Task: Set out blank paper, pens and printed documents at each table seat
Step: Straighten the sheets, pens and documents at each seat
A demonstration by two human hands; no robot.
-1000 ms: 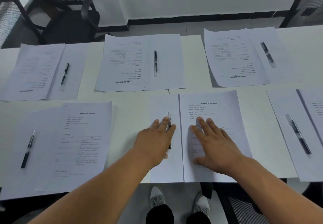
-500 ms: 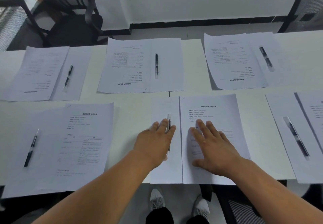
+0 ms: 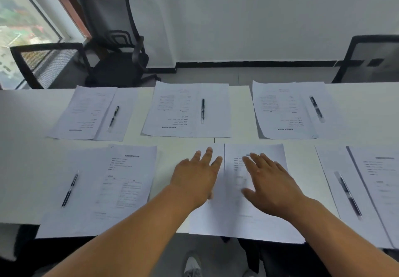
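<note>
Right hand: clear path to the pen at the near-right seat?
Probably yes. The right hand lies flat and holds nothing, and only bare table and paper lie between it and that pen, which is uncovered.

White wall (image 3: 237,13), black skirting (image 3: 248,64), grey floor (image 3: 216,76), mesh chairs (image 3: 116,56), window (image 3: 19,24) left.

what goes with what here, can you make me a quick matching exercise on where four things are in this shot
Things:
1. left hand
2. right hand
3. far middle pen
4. office chair

Places:
A. on the floor beyond the table, near the window
B. on the printed document at the near middle seat
C. on the blank sheet left of that document
D. on a blank sheet at the far middle seat

Pairs: 1-C, 2-B, 3-D, 4-A
</note>
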